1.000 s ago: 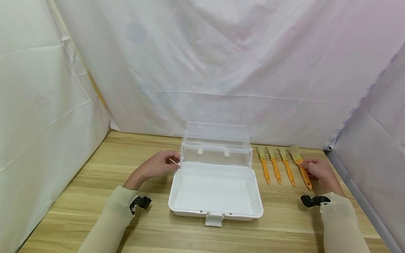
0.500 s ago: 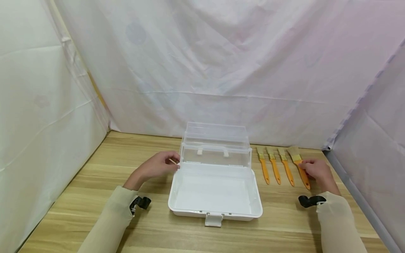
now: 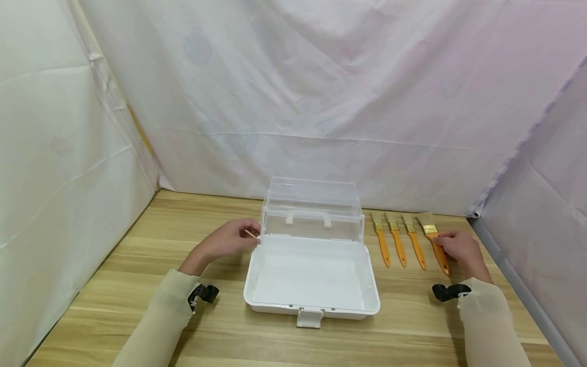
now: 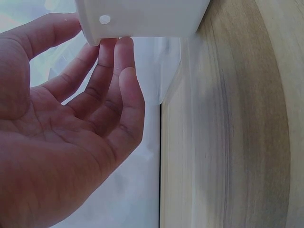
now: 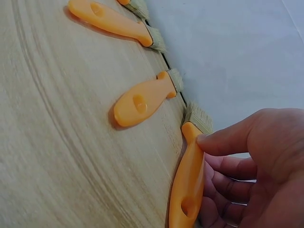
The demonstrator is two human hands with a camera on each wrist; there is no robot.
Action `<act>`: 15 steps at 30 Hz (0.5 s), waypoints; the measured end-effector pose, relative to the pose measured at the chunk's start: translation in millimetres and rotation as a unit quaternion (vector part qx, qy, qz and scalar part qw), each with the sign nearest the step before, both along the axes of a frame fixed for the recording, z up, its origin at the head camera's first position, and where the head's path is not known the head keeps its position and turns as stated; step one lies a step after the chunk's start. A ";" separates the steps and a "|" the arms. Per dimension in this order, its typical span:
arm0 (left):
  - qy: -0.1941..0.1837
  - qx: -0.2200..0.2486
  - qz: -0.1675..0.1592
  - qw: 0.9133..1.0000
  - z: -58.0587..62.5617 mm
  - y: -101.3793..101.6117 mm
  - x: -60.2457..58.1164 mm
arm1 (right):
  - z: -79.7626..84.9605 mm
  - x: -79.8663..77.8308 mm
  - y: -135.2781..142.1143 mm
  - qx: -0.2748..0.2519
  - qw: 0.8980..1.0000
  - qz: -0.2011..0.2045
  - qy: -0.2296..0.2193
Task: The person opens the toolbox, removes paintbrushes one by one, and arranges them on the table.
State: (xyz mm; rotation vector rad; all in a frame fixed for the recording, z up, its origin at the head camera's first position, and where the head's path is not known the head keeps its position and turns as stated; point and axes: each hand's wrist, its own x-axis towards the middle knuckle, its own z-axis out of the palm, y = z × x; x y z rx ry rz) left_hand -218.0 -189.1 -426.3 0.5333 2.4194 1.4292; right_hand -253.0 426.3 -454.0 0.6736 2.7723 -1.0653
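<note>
A white plastic box (image 3: 316,283) stands at the table's middle, its clear tiered lid (image 3: 314,224) raised at the back. My left hand (image 3: 231,238) holds the box's back left corner; in the left wrist view the thumb lies on one side of the white corner (image 4: 142,19) and the fingers on another. At the right, my right hand (image 3: 460,248) pinches the orange handle of the widest paintbrush (image 3: 442,255) between thumb and fingers. That brush lies on the table, bristles pointing to the back. Three narrower paintbrushes (image 3: 418,250) lie in a row to its left.
A white latch (image 3: 310,318) hangs from the box's front edge. Pale cloth walls (image 3: 321,102) enclose the wooden table (image 3: 220,336) at the back and both sides. The brush bristles lie close to the back cloth.
My right forearm has shifted slightly left, and the widest paintbrush's handle end has moved a little left with my right hand. The left hand and box stay in place.
</note>
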 end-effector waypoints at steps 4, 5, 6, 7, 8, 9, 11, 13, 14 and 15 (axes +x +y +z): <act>-0.001 0.004 0.000 1.000 0.8 -0.1 0.3 | 0.2 1.1 1.4 0.008 1.000 0.009 0.007; -0.002 0.005 0.000 1.000 0.8 -0.1 0.2 | -0.2 1.7 2.2 0.011 1.000 0.014 0.012; -0.001 0.006 -0.001 1.000 0.7 0.0 0.2 | -0.6 2.1 3.0 0.015 1.000 0.016 0.015; 0.000 0.006 -0.001 1.000 0.8 0.0 0.4 | -1.1 2.6 3.7 0.016 1.000 0.018 0.017; 0.000 0.007 -0.001 1.000 0.7 0.3 0.4 | -1.4 3.1 4.4 0.018 0.999 0.020 0.020; 0.001 0.007 -0.002 1.000 0.7 0.4 0.6 | -1.8 3.5 4.8 0.019 0.999 0.021 0.022; 0.004 0.008 -0.004 1.000 0.3 0.8 0.6 | -2.0 3.8 4.4 0.016 0.999 0.017 0.022; 0.007 0.008 -0.006 1.000 -0.1 1.3 0.5 | -1.8 4.7 3.8 0.016 1.000 0.014 0.023; 0.008 0.009 -0.006 1.000 -0.2 1.4 0.7 | -2.0 5.2 3.6 0.018 0.999 0.015 0.025; 0.009 0.008 -0.007 1.000 -0.5 1.3 0.6 | -2.1 5.8 3.3 0.020 0.999 0.015 0.027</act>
